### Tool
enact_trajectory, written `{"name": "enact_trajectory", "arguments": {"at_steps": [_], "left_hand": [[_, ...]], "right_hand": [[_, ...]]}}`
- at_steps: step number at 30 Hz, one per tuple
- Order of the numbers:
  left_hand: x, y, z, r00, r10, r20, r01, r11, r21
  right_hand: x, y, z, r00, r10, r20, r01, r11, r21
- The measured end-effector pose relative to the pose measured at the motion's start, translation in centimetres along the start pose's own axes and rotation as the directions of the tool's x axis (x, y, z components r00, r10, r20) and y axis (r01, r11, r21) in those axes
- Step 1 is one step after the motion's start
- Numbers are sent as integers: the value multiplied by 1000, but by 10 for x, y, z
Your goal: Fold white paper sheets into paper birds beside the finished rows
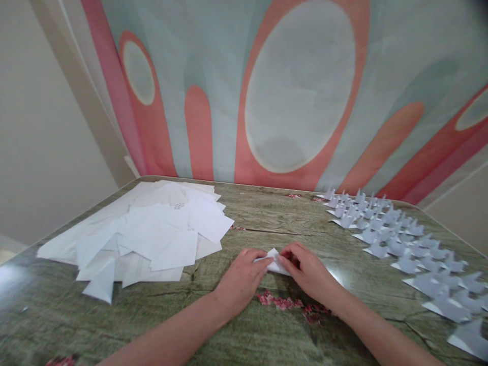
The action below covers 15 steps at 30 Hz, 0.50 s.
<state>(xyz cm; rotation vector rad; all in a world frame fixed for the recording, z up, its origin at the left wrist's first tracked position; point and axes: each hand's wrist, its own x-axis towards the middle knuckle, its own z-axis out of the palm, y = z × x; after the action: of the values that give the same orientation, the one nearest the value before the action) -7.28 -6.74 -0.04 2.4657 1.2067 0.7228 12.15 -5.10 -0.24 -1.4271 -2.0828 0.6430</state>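
Observation:
A small folded piece of white paper [275, 265] lies on the table between my two hands, one corner pointing away from me. My left hand [244, 277] rests on its left side, fingers pressed together over the paper. On the right side, my right hand [303, 267] pinches the paper's edge between thumb and curled fingers. Part of the paper is hidden under the fingers of both hands.
Loose white paper sheets [160, 229] are heaped on the left of the wood-patterned table [213, 310]. Rows of folded white paper birds [396, 244] stand along the right side. Behind the table's far edge hangs a patterned backdrop [224, 127].

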Motion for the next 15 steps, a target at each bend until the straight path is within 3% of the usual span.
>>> {"name": "enact_trajectory", "arguments": {"at_steps": [9,15], "left_hand": [[-1,-1,1,999,-36,10,36,999,23],[-1,-1,2,999,-32,-5,32,999,38]], "right_hand": [[-6,1,-13,985,-20,171,-7,988,156],[-14,3,-13,991,-51,122,31,986,163]]}}
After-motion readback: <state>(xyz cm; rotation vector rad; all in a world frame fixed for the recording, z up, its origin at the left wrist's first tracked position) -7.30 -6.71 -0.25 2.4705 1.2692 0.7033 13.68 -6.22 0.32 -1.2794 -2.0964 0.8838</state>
